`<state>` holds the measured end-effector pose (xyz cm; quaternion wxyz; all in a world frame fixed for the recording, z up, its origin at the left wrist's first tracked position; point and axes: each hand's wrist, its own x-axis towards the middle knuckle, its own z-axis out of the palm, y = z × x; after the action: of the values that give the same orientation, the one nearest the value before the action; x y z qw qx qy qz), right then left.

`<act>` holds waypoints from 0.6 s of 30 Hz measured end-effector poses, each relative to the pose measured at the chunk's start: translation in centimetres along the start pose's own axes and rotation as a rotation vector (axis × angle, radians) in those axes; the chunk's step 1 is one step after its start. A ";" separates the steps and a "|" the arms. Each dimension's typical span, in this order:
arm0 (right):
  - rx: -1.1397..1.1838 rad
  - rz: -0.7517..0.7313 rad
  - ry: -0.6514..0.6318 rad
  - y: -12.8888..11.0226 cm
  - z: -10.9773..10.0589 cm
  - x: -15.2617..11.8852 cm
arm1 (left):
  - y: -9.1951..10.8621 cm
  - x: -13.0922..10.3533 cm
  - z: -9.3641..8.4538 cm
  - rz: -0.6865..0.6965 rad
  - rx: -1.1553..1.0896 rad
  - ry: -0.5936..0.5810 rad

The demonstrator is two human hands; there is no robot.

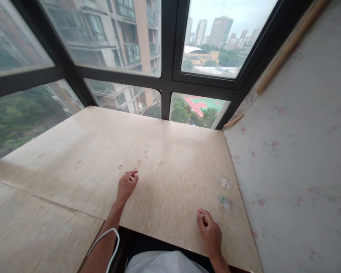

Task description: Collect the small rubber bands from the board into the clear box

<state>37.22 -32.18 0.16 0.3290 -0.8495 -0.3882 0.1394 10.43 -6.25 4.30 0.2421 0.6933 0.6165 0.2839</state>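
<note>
My left hand (127, 184) is over the table, its forefinger and thumb curled with a small gap between them. Just past its fingertips lies a thin reddish ring (136, 169), like a small rubber band; whether I touch it is unclear. Similar rings lie loosely around: a red one (120, 167) to the left, a yellowish one (139, 165), a purplish one (139, 161), another (161, 163) off to the right and one (146, 152) farther back. Near the front edge, my right hand (210, 229) is closed, thumb against fingers; what they hold cannot be made out.
A clear small box (226, 204) with coloured contents lies right of my right hand, with a crumpled white scrap (225, 183) behind it. The pale tabletop (170, 197) meets windows at the back and a flowered wall (295, 163) on the right. A white cable (118, 237) crosses my left forearm.
</note>
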 end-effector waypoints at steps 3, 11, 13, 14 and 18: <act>-0.094 -0.048 0.078 0.6 0.4 0.3 | -0.4 3.1 -0.2 -0.013 0.148 -0.029; -0.064 -0.030 0.102 1.0 0.4 1.1 | -0.1 6.4 0.8 -0.039 0.411 -0.213; -0.062 -0.014 0.097 1.0 0.4 1.2 | 0.0 6.5 1.2 -0.029 0.440 -0.219; -0.061 -0.008 0.095 1.0 0.4 1.2 | 0.1 6.5 1.3 -0.019 0.452 -0.215; -0.060 0.006 0.095 0.9 0.4 1.1 | 0.3 6.7 1.6 0.019 0.464 -0.220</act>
<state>38.29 -31.58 -0.71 0.3210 -0.8657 -0.3738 0.0881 12.29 0.36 3.96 0.1394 0.7629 0.6285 0.0599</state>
